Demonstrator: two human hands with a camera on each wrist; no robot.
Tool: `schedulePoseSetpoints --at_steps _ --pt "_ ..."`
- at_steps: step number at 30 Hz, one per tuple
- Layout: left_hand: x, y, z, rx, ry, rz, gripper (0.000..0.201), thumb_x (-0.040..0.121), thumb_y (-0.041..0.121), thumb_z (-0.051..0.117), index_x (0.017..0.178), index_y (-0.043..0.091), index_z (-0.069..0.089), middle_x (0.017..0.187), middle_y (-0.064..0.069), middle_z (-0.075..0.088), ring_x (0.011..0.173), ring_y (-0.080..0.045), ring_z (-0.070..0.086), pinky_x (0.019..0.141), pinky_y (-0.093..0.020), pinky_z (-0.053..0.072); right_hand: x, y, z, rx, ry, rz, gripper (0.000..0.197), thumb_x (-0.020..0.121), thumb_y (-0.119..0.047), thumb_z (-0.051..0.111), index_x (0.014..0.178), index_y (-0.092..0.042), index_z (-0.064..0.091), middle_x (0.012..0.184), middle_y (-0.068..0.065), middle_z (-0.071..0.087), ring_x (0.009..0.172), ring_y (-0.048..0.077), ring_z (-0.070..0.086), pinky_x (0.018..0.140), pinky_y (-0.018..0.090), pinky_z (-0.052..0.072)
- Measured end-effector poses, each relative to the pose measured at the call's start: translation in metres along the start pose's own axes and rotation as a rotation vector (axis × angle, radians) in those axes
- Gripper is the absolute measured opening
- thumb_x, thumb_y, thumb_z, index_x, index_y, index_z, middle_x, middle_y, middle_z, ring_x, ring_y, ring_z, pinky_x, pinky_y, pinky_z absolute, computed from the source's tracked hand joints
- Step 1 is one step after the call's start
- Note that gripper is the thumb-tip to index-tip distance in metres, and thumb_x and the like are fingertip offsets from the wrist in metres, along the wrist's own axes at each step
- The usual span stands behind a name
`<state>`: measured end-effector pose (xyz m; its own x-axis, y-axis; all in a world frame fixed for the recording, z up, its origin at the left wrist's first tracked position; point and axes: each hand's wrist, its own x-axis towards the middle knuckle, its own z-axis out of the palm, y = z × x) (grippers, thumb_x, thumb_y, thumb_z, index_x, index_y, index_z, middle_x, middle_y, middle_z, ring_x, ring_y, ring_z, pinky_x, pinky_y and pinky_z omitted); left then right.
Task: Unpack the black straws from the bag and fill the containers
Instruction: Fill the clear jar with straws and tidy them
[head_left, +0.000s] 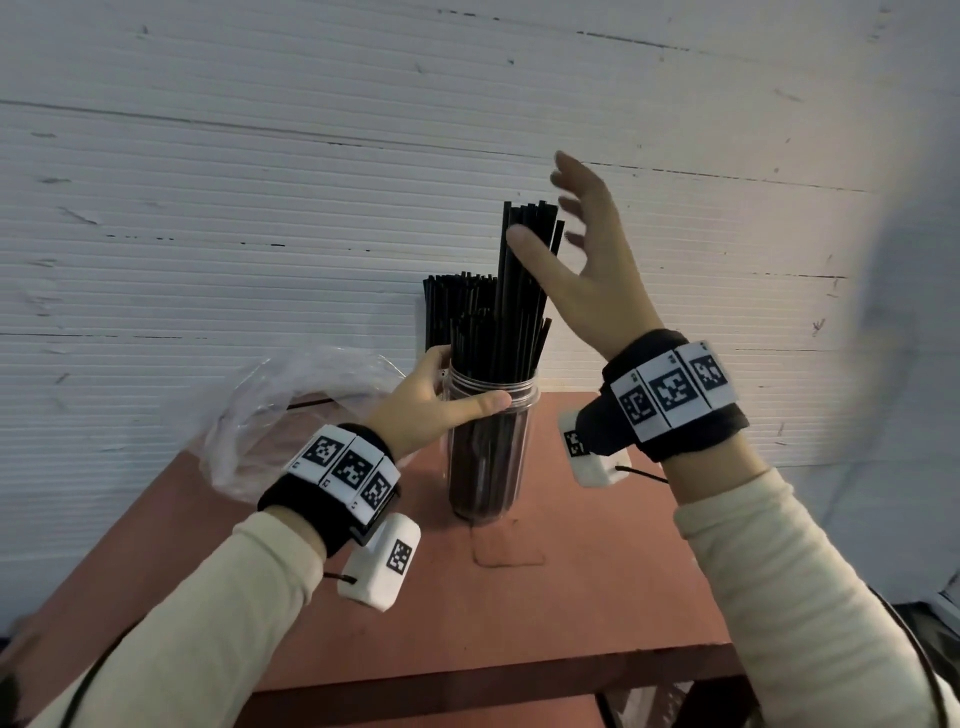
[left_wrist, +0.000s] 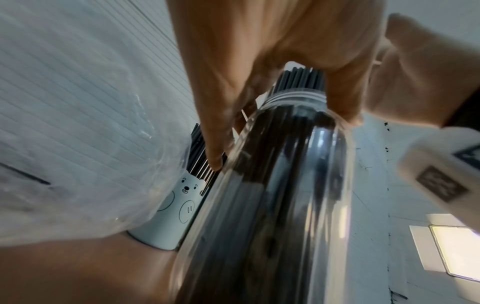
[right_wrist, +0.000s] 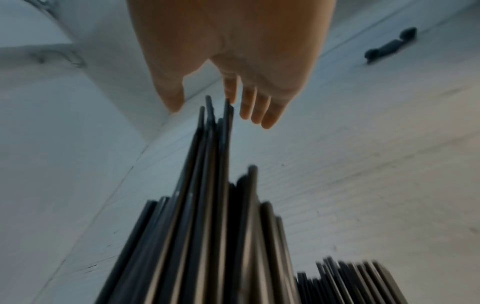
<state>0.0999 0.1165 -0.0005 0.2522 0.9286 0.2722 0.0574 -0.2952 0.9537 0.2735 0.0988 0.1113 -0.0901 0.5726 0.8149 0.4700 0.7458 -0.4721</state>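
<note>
Straws (head_left: 498, 332) stand unevenly in the clear jar (head_left: 491, 452); left hand (head_left: 431, 405) grips its rim to steady it, while right hand (head_left: 587, 270), fingers spread, hovers beside the tallest, probably to level them.

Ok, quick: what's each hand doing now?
Left hand: gripping the clear jar near its neck.
Right hand: open, holding nothing, beside the tall straws.

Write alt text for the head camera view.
A left hand grips the rim of a clear jar packed with black straws, while the open right hand hovers beside the tallest ones. The jar stands on a reddish table, with a crumpled clear plastic bag at left.
</note>
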Motion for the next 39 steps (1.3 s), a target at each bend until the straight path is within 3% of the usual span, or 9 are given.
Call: schedulePoseSetpoints --at_steps 5,9,14,23,27,30,32,34,39 --pt "-0.009 0.006 0.003 0.190 0.091 0.034 0.114 0.045 0.070 0.080 0.140 0.022 0.039 0.134 0.006 0.056 0.122 -0.012 0.056 0.108 -0.041 0.043 0.015 -0.008 0.011 -0.280 -0.023 -0.204 0.037 0.095 -0.022 0.052 0.130 -0.008 0.056 0.130 0.004 0.057 0.122 0.017 0.052 0.102 0.019 0.035" --pt "-0.013 0.009 0.010 0.218 0.102 0.023 0.096 0.068 0.052 0.079 0.144 0.017 0.032 0.135 0.005 0.053 0.125 -0.012 0.050 0.111 -0.039 0.038 0.011 -0.003 0.018 -0.319 0.030 -0.218 0.028 0.093 -0.013 0.053 0.119 -0.006 0.061 0.117 0.005 0.063 0.110 0.019 0.056 0.092 0.013 0.033" --pt "-0.015 0.010 0.016 0.169 0.140 0.046 0.054 0.081 0.025 0.077 0.127 0.025 0.047 0.117 0.011 0.059 0.117 -0.012 0.056 0.109 -0.040 0.041 -0.002 0.001 0.022 -0.275 -0.023 -0.225 0.025 0.092 -0.014 0.056 0.114 -0.008 0.064 0.112 0.000 0.065 0.106 0.015 0.059 0.092 0.018 0.040" --pt "-0.013 0.005 0.015 0.209 0.224 0.074 0.071 0.080 0.036 0.076 0.142 0.020 0.044 0.131 0.009 0.057 0.121 -0.006 0.051 0.106 -0.027 0.038 -0.045 0.019 0.033 -0.203 -0.039 -0.172 0.022 0.093 -0.018 0.058 0.111 -0.011 0.067 0.109 -0.001 0.068 0.104 0.014 0.062 0.094 0.034 0.049" --pt "-0.009 0.005 0.016 0.154 0.200 0.087 0.062 0.081 0.032 0.076 0.137 0.020 0.050 0.126 0.011 0.062 0.120 -0.004 0.054 0.110 -0.033 0.039 -0.061 0.029 0.035 -0.259 -0.062 -0.177 0.030 0.095 -0.027 0.055 0.122 -0.015 0.062 0.123 -0.003 0.064 0.123 0.012 0.053 0.118 0.033 0.022" --pt "-0.006 0.005 0.015 0.084 0.157 0.073 0.043 0.078 0.032 0.078 0.116 0.034 0.057 0.113 0.017 0.064 0.114 -0.004 0.057 0.109 -0.041 0.041 -0.062 0.030 0.039 -0.319 -0.087 -0.166 0.037 0.094 -0.029 0.054 0.128 -0.013 0.058 0.130 0.000 0.060 0.134 0.018 0.043 0.119 0.031 0.007" --pt "-0.003 0.005 0.016 0.068 0.152 0.067 0.052 0.065 0.049 0.080 0.110 0.040 0.056 0.116 0.016 0.064 0.118 -0.008 0.057 0.109 -0.042 0.041 -0.059 0.030 0.041 -0.357 -0.102 -0.159 0.040 0.093 -0.027 0.053 0.130 -0.012 0.056 0.132 0.002 0.058 0.137 0.023 0.038 0.120 0.034 0.010" --pt "0.000 0.005 0.017 0.081 0.160 0.072 0.068 0.061 0.055 0.078 0.122 0.035 0.054 0.123 0.013 0.062 0.122 -0.010 0.054 0.110 -0.039 0.040 -0.056 0.030 0.041 -0.366 -0.109 -0.167 0.045 0.091 -0.022 0.053 0.135 -0.009 0.051 0.136 0.005 0.054 0.137 0.025 0.036 0.118 0.040 0.021" --pt "0.015 0.006 0.017 0.162 0.173 0.036 0.066 0.087 0.027 0.070 0.144 0.017 0.039 0.134 0.007 0.051 0.122 -0.005 0.045 0.102 -0.023 0.035 -0.053 0.037 0.043 -0.344 -0.089 -0.081 0.050 0.093 -0.021 0.053 0.140 -0.006 0.045 0.145 0.007 0.045 0.135 0.018 0.040 0.113 0.027 0.032"
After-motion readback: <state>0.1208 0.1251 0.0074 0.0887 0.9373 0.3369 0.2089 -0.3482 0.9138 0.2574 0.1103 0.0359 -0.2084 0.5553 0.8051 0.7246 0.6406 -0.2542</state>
